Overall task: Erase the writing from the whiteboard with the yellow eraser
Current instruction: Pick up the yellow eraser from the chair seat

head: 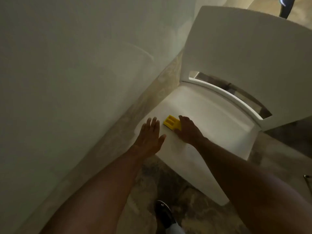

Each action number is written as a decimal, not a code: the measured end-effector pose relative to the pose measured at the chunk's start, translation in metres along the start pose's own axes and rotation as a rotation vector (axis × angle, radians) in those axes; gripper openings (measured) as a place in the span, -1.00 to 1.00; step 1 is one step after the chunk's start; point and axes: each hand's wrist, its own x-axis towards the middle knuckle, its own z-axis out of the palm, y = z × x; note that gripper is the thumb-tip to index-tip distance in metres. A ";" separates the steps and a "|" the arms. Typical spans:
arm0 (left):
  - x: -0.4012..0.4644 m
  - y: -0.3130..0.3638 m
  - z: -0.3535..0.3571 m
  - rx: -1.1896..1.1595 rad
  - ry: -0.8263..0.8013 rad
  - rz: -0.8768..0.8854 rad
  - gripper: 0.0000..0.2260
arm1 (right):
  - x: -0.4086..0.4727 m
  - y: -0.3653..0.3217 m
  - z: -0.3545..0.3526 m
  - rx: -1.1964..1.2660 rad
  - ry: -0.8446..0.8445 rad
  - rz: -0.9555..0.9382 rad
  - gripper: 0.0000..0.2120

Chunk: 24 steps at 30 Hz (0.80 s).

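The yellow eraser (171, 124) lies on the seat of a white plastic chair (211, 119), near the seat's front left corner. My right hand (188, 130) covers the eraser's right end, fingers curled over it. Whether the eraser is lifted off the seat I cannot tell. My left hand (150, 136) hovers flat with fingers spread just left of the eraser, at the seat's edge, holding nothing. The whiteboard (67, 73) fills the left half of the view as a large pale surface with faint smears. No clear writing shows on it.
The chair's backrest (249, 56) rises on the right. A narrow gap separates the chair from the board. My dark shoe (164, 215) stands on the patterned floor below. Another person's leg (285, 7) shows at the top right.
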 end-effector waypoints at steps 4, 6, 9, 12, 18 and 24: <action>-0.008 -0.007 0.003 0.019 -0.001 -0.030 -0.34 | -0.005 -0.004 0.006 -0.058 -0.061 0.026 -0.31; -0.014 -0.011 0.003 0.031 0.006 -0.042 -0.34 | -0.006 -0.004 0.009 -0.067 -0.054 0.028 -0.33; -0.026 -0.018 -0.001 0.028 0.029 -0.064 -0.33 | -0.009 -0.008 0.007 0.004 -0.044 0.043 -0.33; -0.043 -0.024 -0.011 0.004 0.078 -0.090 -0.32 | -0.019 -0.023 0.006 0.100 0.059 -0.021 -0.32; -0.088 -0.037 -0.054 -0.031 0.257 -0.126 -0.33 | -0.047 -0.080 -0.007 0.252 0.190 -0.147 -0.38; -0.152 -0.047 -0.112 0.005 0.471 -0.141 -0.35 | -0.096 -0.172 -0.042 0.531 0.322 -0.321 -0.44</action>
